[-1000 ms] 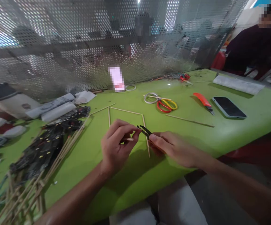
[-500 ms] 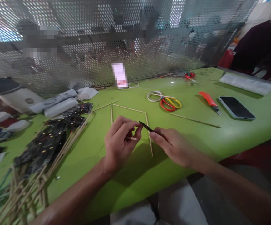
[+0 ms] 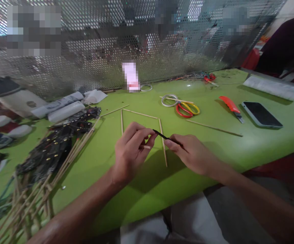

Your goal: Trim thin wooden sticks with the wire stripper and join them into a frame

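My left hand [image 3: 131,150] is closed around a short light stick [image 3: 145,146], whose end sticks out between the fingers. Its thumb and index fingertip meet the tip of a thin black object [image 3: 162,135]. The other end of that black object is gripped by my right hand [image 3: 187,150], between thumb and fingers. Under and beyond the hands, thin sticks lie on the green table [image 3: 101,203]: one upright at left [image 3: 122,122], one across the top [image 3: 140,114], and one at right [image 3: 163,144] with a pointed end.
Scissors [image 3: 184,110] and a tape ring [image 3: 169,100] lie ahead. A red cutter [image 3: 230,105], a phone [image 3: 262,114] and a loose stick [image 3: 214,128] are at right. Bundled sticks [image 3: 70,156] and black packets [image 3: 47,152] lie at left, before a perforated metal screen [image 3: 86,51].
The view has shifted slightly, so things on the table sit a little higher and further right. Both hands keep their holds, with little visible movement between them.
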The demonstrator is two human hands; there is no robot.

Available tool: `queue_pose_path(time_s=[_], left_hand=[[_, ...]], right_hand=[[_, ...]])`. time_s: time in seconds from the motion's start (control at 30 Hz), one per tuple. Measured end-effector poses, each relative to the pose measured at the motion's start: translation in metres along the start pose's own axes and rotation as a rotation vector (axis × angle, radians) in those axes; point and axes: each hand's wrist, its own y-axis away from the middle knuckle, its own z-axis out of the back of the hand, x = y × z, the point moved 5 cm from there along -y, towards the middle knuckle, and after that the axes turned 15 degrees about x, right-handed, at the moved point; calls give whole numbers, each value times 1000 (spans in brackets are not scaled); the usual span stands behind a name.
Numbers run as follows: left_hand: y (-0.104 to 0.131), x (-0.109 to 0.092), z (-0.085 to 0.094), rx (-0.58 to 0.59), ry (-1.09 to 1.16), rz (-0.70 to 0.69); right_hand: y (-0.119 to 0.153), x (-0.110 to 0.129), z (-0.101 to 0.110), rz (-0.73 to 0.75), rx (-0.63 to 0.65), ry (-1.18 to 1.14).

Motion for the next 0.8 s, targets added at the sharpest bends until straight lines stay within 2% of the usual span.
queue_pose_path(time_s=[0.27,0.43,0.57,0.7,0.8], left_hand=[[-1,0,-2,42,19,15],[-4,3,-5,55,61,51],[-6,7,-11,137,54,32],[-7,10,-21,310,105,59],[-7,7,-27,399,180,-7]], right_hand=[[-2,-3,-1,-23,-10,60],[-1,-2,0,-88,-52,139],[1,-7,4,-82,-92,157],[9,-19,6,-63,-138,145],[18,-25,4,-24,-187,64]])
